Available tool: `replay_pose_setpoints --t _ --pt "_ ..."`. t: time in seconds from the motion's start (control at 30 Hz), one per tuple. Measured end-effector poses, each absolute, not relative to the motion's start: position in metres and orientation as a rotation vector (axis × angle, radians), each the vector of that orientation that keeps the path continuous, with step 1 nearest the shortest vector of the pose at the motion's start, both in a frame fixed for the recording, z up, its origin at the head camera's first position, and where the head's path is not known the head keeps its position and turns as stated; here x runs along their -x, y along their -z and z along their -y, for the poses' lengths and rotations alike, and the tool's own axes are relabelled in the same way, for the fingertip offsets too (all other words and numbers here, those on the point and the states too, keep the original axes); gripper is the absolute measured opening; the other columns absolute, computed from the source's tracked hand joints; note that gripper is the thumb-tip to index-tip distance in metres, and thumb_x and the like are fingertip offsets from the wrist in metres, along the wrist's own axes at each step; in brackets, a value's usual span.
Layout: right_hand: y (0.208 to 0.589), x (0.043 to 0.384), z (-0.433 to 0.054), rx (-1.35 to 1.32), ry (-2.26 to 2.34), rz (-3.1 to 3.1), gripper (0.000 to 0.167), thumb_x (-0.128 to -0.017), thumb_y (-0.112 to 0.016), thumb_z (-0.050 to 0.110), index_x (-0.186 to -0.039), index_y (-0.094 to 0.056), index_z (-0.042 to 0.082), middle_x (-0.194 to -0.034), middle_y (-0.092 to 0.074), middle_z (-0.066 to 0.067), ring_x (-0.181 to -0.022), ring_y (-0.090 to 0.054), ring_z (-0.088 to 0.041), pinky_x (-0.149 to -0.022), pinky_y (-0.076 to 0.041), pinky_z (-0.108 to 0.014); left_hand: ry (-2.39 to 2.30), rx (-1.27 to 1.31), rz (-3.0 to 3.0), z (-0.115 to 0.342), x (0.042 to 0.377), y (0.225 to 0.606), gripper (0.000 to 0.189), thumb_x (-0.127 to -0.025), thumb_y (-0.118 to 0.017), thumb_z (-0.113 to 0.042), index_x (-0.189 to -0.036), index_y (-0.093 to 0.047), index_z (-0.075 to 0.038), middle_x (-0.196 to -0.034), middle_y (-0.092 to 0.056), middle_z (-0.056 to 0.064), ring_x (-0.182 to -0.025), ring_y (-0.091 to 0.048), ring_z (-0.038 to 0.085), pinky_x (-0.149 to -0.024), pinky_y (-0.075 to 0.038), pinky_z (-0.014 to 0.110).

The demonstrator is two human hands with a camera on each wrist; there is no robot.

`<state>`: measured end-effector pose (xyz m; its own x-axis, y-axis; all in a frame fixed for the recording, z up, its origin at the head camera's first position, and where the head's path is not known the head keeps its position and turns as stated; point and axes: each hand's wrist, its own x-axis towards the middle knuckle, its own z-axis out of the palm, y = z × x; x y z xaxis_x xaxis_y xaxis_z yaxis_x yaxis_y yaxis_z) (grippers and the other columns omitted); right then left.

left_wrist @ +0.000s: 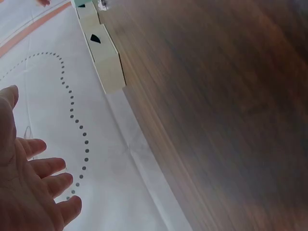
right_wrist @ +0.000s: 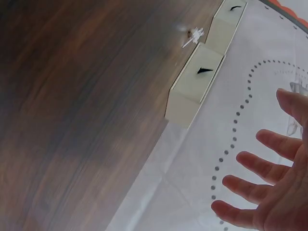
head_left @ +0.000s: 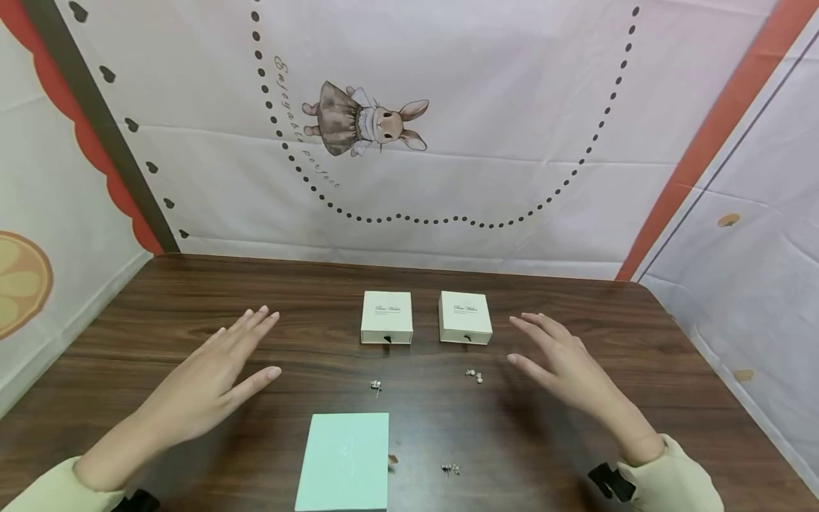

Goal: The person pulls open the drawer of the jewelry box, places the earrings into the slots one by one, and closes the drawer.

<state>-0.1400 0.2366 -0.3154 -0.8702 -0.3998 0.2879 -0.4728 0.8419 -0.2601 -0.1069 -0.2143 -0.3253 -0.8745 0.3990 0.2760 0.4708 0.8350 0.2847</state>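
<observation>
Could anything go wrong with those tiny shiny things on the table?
Two things, maybe. The tiny shiny things lie loose on the brown table, so the left hand or right hand might brush and scatter them. One little group lies near the mint-green box, so sliding that box sideways could bump it.

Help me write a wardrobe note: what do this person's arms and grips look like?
The left sleeve and right sleeve are plain pale yellow-green. A black piece shows beside the left one, another black piece beside the right one; what they are I cannot tell. The left grip and right grip are bare: no gloves or rings show.
</observation>
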Motion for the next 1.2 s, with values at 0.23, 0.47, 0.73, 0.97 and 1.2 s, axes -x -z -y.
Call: replay_pose_setpoints --t 0.23,0.47,0.73,0.97,1.2 --pt "0.317 0.136 -0.224 -0.731 -0.514 2.776 0.050 -0.087 -0.062 0.031 -0.131 -0.049 0.010 -0.129 -0.048 -0.015 -0.120 -0.042 -0.037 -0.089 -0.035 -0.060 0.573 0.683 2.820 0.210 0.099 0.326 0.068 -0.092 -0.051 -0.039 -0.147 -0.016 -0.021 -0.149 -0.023 0.006 -0.137 -0.017 0.025 -0.111 -0.011 0.041" --pt "0.319 0.132 -0.214 -0.756 -0.560 2.806 0.051 -0.086 -0.062 0.033 -0.129 -0.051 0.008 -0.128 -0.049 -0.015 -0.117 -0.047 -0.033 -0.090 -0.037 -0.058 0.680 0.673 2.862 0.205 0.094 0.327 0.066 -0.092 -0.051 -0.040 -0.147 -0.017 -0.024 -0.149 -0.023 0.003 -0.136 -0.020 0.030 -0.101 -0.023 0.057" --pt "0.319 0.128 -0.202 -0.809 -0.611 2.809 0.049 -0.087 -0.061 0.032 -0.129 -0.051 0.008 -0.126 -0.052 -0.012 -0.115 -0.049 -0.030 -0.092 -0.040 -0.050 0.734 0.673 2.877 0.198 0.086 0.327 0.067 -0.092 -0.051 -0.040 -0.147 -0.015 -0.029 -0.149 -0.024 0.001 -0.133 -0.026 0.033 -0.091 -0.031 0.062" --pt "0.318 0.125 -0.190 -0.874 -0.667 2.811 0.045 -0.089 -0.058 0.033 -0.126 -0.054 0.008 -0.124 -0.054 -0.012 -0.115 -0.051 -0.027 -0.092 -0.042 -0.047 0.780 0.680 2.886 0.192 0.081 0.330 0.065 -0.091 -0.051 -0.041 -0.146 -0.017 -0.030 -0.146 -0.030 0.007 -0.128 -0.034 0.036 -0.088 -0.036 0.061" --pt "0.321 0.124 -0.183 -0.948 -0.688 2.803 0.043 -0.090 -0.056 0.034 -0.126 -0.055 0.010 -0.123 -0.056 -0.009 -0.114 -0.052 -0.023 -0.092 -0.043 -0.043 0.822 0.674 2.911 0.188 0.076 0.332 0.064 -0.091 -0.051 -0.042 -0.145 -0.018 -0.032 -0.143 -0.034 0.010 -0.125 -0.038 0.036 -0.086 -0.038 0.061"
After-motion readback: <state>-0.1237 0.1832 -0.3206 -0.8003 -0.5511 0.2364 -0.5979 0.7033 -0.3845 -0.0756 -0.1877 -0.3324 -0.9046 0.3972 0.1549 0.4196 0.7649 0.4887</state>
